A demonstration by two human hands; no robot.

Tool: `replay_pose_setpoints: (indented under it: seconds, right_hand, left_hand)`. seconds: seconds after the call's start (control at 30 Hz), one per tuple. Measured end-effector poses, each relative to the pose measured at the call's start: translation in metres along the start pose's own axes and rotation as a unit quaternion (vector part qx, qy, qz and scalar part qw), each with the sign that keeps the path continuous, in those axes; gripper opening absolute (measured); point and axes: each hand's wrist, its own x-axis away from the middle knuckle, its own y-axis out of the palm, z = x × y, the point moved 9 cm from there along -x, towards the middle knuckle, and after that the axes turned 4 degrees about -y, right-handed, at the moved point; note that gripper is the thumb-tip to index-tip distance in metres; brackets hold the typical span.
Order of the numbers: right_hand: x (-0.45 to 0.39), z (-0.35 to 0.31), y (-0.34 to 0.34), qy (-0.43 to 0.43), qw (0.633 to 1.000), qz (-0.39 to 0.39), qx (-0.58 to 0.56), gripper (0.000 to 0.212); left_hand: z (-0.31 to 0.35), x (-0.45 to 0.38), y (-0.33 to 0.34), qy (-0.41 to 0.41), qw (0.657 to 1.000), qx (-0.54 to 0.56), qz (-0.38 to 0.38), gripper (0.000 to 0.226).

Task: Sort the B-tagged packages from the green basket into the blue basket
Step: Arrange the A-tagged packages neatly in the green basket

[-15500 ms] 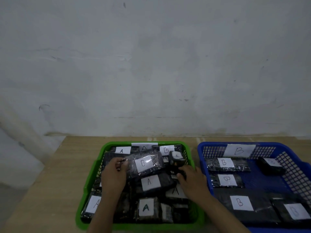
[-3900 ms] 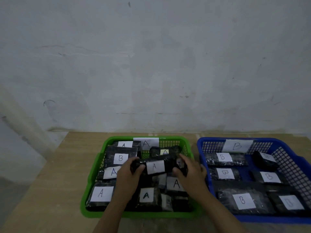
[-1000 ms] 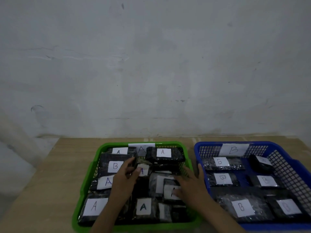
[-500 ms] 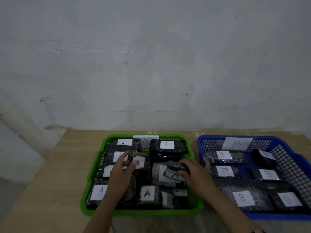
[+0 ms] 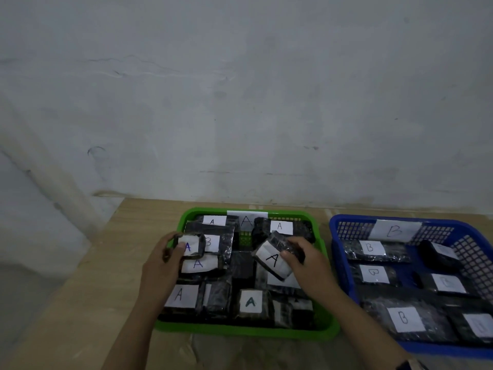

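Note:
The green basket (image 5: 248, 333) holds several black wrapped packages with white tags, nearly all marked A. One B-tagged package (image 5: 213, 240) lies at the back left, partly covered. My left hand (image 5: 162, 263) holds a small A-tagged package (image 5: 190, 247) raised over the basket's left side, in front of that B tag. My right hand (image 5: 304, 259) grips another A-tagged package (image 5: 272, 259), tilted above the basket's middle. The blue basket (image 5: 337, 236) to the right carries a B label and several B-tagged packages (image 5: 373, 248).
Both baskets stand side by side on a wooden table (image 5: 80, 303) against a pale wall (image 5: 240, 102). A narrow strip of table separates the baskets. The table's left edge runs diagonally at the lower left.
Both hands have lifted their A-tagged packages higher. My left hand moved left, showing part of the B tag behind it; my right hand tilted its package up.

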Motion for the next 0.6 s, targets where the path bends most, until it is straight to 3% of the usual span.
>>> replay_pose_setpoints:
  seconds: [0.3,0.6]
  right_hand:
    - [-0.012,0.002,0.016,0.030,1.000,-0.001,0.007,0.030]
    - [-0.025,0.012,0.021,0.041,0.999,-0.003,0.012,0.028]
  left_hand:
    - [-0.006,-0.036,0.022,0.043,0.982,-0.182,-0.002,0.034]
    - [-0.005,-0.051,0.042,0.068,0.916,-0.393,0.028,0.037]
